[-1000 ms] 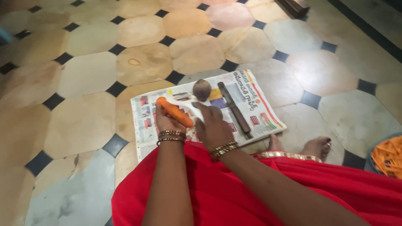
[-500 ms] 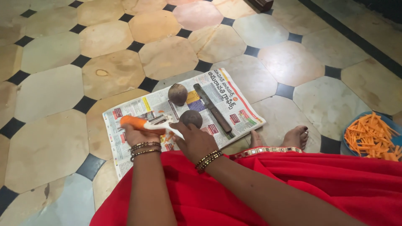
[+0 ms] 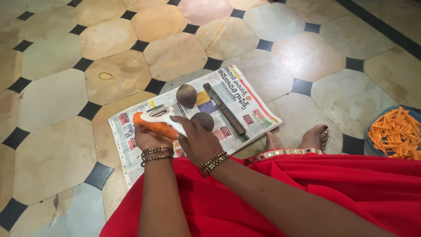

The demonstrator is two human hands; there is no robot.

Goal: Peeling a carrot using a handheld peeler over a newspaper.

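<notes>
My left hand grips an orange carrot and holds it level over a spread newspaper. My right hand holds a white peeler whose blade rests on the carrot's far left end. Two brown beetroots lie on the paper, one farther away and one right beside my right hand. A long dark knife lies on the paper to the right of them.
The floor is large beige tiles with small black squares. A blue plate heaped with orange carrot sticks sits at the right edge. My red garment covers my lap, and my bare feet show beside the newspaper.
The view has shifted right, bringing the plate of carrot sticks into view. The carrot went from tilted to level, and the peeler now rests on its left end.
</notes>
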